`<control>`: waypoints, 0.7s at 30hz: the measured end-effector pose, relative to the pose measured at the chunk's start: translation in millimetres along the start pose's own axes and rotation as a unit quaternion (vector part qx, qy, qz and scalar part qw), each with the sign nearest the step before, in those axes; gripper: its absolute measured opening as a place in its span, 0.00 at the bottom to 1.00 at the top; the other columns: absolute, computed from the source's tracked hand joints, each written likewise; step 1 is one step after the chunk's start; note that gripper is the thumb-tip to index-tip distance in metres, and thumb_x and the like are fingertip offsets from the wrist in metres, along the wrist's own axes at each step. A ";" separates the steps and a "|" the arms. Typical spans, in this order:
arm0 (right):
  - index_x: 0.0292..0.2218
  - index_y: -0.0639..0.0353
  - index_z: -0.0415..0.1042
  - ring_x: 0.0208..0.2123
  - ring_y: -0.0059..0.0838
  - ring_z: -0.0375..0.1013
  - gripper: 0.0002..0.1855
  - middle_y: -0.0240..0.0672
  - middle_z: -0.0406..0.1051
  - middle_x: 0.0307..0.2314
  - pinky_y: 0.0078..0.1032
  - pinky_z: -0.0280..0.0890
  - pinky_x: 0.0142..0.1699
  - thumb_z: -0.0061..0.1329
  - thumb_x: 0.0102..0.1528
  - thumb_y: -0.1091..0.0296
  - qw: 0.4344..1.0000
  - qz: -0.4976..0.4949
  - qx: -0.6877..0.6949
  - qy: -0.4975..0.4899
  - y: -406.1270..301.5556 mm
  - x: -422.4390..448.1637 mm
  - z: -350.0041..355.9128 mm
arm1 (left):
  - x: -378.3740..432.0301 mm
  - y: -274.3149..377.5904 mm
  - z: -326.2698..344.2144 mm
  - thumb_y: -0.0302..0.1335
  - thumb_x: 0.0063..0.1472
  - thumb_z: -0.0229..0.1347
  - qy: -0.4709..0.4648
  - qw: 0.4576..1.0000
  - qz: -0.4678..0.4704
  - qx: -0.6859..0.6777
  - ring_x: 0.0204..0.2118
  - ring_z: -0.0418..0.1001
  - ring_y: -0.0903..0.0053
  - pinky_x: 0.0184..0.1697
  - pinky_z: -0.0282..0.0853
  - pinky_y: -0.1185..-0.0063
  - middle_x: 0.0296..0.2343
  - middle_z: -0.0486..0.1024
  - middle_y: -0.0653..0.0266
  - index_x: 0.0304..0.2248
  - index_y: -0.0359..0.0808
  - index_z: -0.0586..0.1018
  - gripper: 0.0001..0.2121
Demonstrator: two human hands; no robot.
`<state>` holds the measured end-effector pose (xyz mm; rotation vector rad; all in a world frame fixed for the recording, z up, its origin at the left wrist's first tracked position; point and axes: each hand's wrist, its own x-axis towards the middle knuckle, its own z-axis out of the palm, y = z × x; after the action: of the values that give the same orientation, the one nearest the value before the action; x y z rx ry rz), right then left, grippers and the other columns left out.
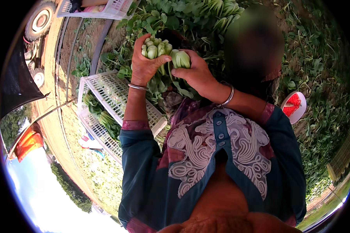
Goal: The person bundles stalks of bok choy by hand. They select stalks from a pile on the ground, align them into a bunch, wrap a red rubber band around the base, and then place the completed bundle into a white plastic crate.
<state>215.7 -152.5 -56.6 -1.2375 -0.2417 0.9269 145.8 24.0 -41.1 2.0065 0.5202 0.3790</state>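
My left hand (145,59) is wrapped round a bundle of green leafy vegetables, like bok choy (157,48), its pale stem bases facing up. Close beside it on the right, my right hand (195,71) holds a smaller pale-green head (180,59) between thumb and fingers, with leaves hanging below. The two lots of stems nearly touch; whether they do cannot be told. A silver-coloured bangle is on each wrist. Below the left hand, a white plastic crate (116,90), tilted in view, holds bundled greens (102,115).
Another person (253,46) is close at the upper right, blurred. Loose greens (175,11) and trimmed heads (226,13) lie ahead. A white bowl (302,109) with red ties or strips stands right. A second white crate (116,8) and dark pipes (100,46) are at upper left.
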 end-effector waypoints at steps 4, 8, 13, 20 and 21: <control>0.48 0.70 0.62 0.38 0.31 0.70 0.30 0.43 0.70 0.37 0.27 0.66 0.43 0.55 0.43 0.75 0.998 -0.058 0.000 0.027 6.5 0.3 11.5 | 1.4 4.1 0.4 0.46 0.38 0.71 -0.023 0.999 0.023 0.029 0.43 0.70 0.74 0.46 0.69 0.77 0.42 0.69 0.58 0.53 0.31 0.62 0.46; 0.47 0.69 0.62 0.38 0.32 0.71 0.27 0.43 0.69 0.37 0.29 0.65 0.43 0.52 0.44 0.75 0.997 -0.045 -0.011 0.054 3.7 -4.5 15.0 | -0.7 7.5 4.2 0.47 0.41 0.69 -0.030 0.999 -0.012 -0.029 0.43 0.70 0.73 0.47 0.68 0.77 0.42 0.69 0.58 0.54 0.30 0.60 0.47; 0.47 0.68 0.62 0.39 0.37 0.70 0.24 0.46 0.69 0.37 0.31 0.64 0.45 0.49 0.47 0.76 0.991 -0.093 -0.056 0.076 1.3 -2.1 10.6 | 2.1 6.2 11.8 0.46 0.43 0.69 -0.018 0.999 0.017 0.028 0.43 0.70 0.74 0.47 0.68 0.77 0.42 0.69 0.57 0.54 0.30 0.60 0.45; 0.47 0.67 0.61 0.43 0.43 0.68 0.23 0.49 0.66 0.39 0.33 0.61 0.49 0.48 0.48 0.77 0.988 -0.108 -0.072 0.080 8.0 3.7 11.5 | 2.5 9.6 13.8 0.47 0.43 0.69 -0.022 1.000 -0.012 -0.008 0.43 0.70 0.74 0.47 0.68 0.77 0.42 0.70 0.58 0.54 0.31 0.61 0.45; 0.47 0.67 0.61 0.43 0.44 0.67 0.23 0.50 0.65 0.40 0.33 0.61 0.49 0.48 0.48 0.77 0.987 -0.107 -0.079 0.085 10.6 6.7 12.8 | 2.3 10.5 14.9 0.47 0.43 0.69 -0.017 1.000 -0.001 0.004 0.43 0.70 0.73 0.47 0.68 0.77 0.42 0.69 0.58 0.54 0.31 0.60 0.45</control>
<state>207.1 -138.4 -63.6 -1.3991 -0.3096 0.6223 156.9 9.6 -38.7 2.0159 0.5035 0.3409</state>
